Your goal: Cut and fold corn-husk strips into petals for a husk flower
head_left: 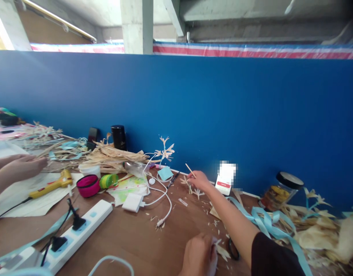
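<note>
My right hand (201, 181) reaches out to the far part of the brown table, its fingers closed on a thin pale wooden stick (190, 171) that points up and left. Just below those fingers lie pale husk flowers (198, 193) with narrow petals. Low in the view, close to me, my left hand (197, 255) is curled shut. Something whitish shows at its right side, but the fingers hide what it is. Beside that hand are pale husk petals (223, 251) and the black handle of what looks like scissors (233, 250).
A phone (223, 184) leans against the blue partition (193, 103). At right are a lidded jar (281, 190) and blue ribbon (268, 216). Leftward are a power strip (87, 226), a yellow glue gun (51, 186), a white charger (132, 202) and husks (115, 155). Another person's hands (21, 166) are far left.
</note>
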{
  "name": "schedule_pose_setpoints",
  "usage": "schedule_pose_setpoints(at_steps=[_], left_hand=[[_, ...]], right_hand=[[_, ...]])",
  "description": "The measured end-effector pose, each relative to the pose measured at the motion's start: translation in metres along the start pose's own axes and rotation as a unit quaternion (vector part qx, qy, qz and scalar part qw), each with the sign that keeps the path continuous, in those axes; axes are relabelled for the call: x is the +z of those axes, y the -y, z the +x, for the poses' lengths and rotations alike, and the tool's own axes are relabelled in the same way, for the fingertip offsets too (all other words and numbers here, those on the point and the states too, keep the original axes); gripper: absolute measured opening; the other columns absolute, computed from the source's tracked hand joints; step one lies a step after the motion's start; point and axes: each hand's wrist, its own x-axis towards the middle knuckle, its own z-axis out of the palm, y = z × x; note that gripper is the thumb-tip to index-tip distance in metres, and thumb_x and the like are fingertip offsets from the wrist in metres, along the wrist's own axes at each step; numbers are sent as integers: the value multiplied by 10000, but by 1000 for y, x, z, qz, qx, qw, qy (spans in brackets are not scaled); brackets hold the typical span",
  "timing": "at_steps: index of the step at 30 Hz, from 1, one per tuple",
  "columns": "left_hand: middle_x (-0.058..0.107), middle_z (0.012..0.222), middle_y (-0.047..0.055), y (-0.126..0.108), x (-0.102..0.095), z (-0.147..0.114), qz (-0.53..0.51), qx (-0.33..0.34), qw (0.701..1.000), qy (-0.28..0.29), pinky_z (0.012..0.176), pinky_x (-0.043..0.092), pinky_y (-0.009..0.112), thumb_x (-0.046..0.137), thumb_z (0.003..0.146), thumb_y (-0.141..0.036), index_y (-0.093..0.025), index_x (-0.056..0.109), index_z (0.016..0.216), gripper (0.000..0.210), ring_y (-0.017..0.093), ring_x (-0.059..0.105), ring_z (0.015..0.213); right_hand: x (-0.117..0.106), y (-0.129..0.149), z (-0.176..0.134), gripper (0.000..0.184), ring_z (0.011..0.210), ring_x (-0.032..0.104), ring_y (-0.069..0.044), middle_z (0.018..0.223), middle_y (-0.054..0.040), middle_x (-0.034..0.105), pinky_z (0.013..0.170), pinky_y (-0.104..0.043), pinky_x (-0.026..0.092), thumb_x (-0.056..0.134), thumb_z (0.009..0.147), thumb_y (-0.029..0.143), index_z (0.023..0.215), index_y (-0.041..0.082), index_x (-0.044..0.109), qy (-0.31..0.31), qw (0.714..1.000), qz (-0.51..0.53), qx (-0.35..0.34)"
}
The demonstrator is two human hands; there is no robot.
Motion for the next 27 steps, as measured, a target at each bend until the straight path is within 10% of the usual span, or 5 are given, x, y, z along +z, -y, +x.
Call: schedule_pose_setpoints(at_steps=[17,27], left_hand=[[641,810,1,2,5,0,-8,-5,1000,-16,630,386,222,420,763,-183,-260,611,834,218,155,579,731],[649,861,0,-1,0,0,-10,-18,1000,11,660,403,235,399,777,-213,-275,607,879,240,167,583,768]], right_hand=[[-31,-15,-23,260,907,545,-181,1098,-56,524,750,-356,468,480,837,281,1071,170,508,89,976,-193,-52],[-47,20,-17,174,878,538,-161,947,-10,632,683,-215,347,486,760,198,832,231,641,-26,957,-233,-173]])
